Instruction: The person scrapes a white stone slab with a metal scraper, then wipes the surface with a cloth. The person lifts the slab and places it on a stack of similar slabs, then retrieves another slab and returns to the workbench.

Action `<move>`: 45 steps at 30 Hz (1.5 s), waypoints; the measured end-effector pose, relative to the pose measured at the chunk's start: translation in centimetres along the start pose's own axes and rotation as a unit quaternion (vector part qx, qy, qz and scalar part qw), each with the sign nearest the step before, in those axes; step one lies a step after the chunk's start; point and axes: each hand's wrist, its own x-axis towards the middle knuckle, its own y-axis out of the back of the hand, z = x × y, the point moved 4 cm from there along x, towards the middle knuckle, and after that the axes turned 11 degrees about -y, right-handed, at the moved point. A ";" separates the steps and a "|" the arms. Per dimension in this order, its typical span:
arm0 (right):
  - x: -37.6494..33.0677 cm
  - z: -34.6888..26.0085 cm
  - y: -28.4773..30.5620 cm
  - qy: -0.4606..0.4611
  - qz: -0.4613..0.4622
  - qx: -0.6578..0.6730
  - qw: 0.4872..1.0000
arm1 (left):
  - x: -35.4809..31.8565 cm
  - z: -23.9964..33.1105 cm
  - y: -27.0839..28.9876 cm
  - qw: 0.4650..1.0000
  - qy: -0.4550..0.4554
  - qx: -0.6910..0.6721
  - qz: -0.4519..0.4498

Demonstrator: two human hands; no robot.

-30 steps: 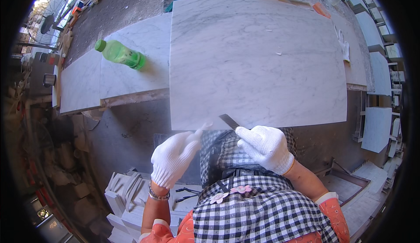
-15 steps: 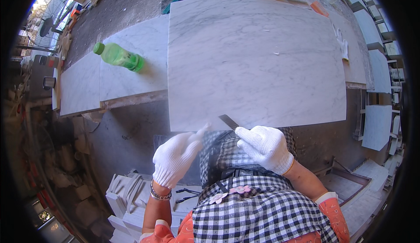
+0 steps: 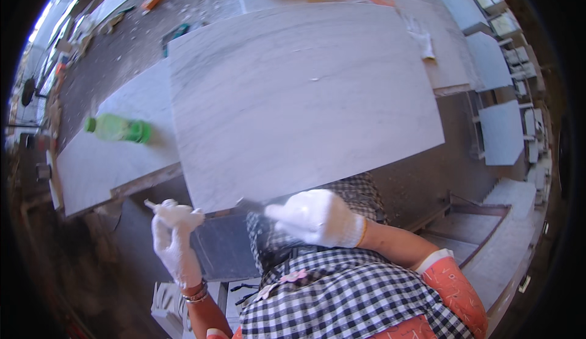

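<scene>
A grey-veined white marble slab (image 3: 305,94) fills the frame's centre, its long axis running left to right, rising rightward. The gloved right hand (image 3: 323,220), lower centre, is closed around a flat scraper blade (image 3: 249,204) pointing left and slightly upward by the slab's near edge. The gloved left hand (image 3: 183,261), lower left, has curled fingers; whether they grip anything I cannot tell. The step looks like blade handling; the next move seems to call for steady blade control.

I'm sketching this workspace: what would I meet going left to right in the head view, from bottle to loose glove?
Green plastic bottle, gloved left hand, flat-bladed tool, gloved right hand, loose white glove.
</scene>
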 end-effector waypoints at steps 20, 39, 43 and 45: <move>-8.9 21.4 19.5 -0.322 0.590 0.273 0.689 | 8.5 -3.6 -1.6 0.992 -0.112 0.051 0.004; 0.0 12.0 6.4 -0.119 0.186 -0.253 0.942 | 12.9 -3.0 -7.2 0.990 -0.112 0.061 -0.062; -1.8 22.4 16.8 -0.310 0.466 0.323 0.763 | 13.7 -3.9 -8.2 0.991 -0.104 0.034 -0.075; -2.6 24.3 19.4 -0.264 0.549 0.327 0.723 | 14.2 -4.2 -8.8 0.990 -0.108 0.009 -0.088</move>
